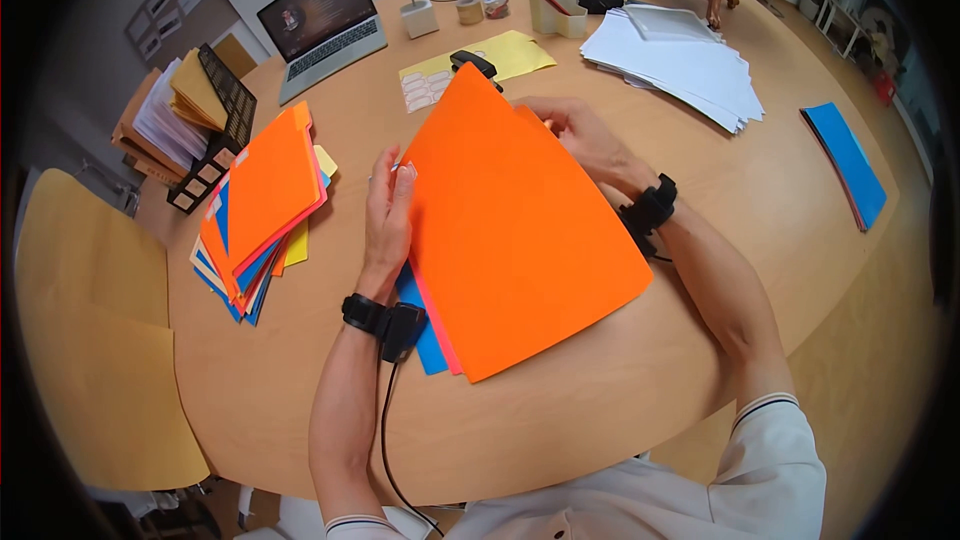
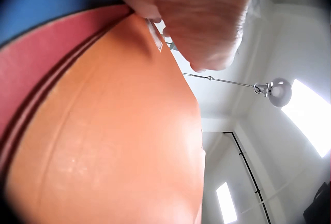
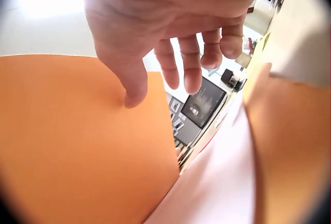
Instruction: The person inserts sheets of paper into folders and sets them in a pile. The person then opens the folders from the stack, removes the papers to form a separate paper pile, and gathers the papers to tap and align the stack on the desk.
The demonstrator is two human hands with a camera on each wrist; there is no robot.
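Observation:
A large orange file folder [image 1: 520,250] stands tilted between the two hands, its lower corner toward the person. My left hand [image 1: 386,215] grips its left edge, thumb on the front beside a small white label [image 2: 154,35]. The right hand [image 1: 590,140] is at the upper right edge, partly hidden behind the folder. In the right wrist view its thumb touches an orange panel [image 3: 77,131], while the other fingers [image 3: 192,76] extend loosely, apart from the panel. Pink [image 1: 437,320] and blue folders [image 1: 421,330] show beneath the orange one along its left side.
A pile of coloured folders [image 1: 265,205] lies at left, before a black file rack [image 1: 228,100]. Behind are a laptop [image 1: 325,35], a yellow sheet [image 1: 510,53] and a stapler-like black object [image 1: 474,64]. White papers [image 1: 670,65] and a blue folder stack [image 1: 848,165] lie right.

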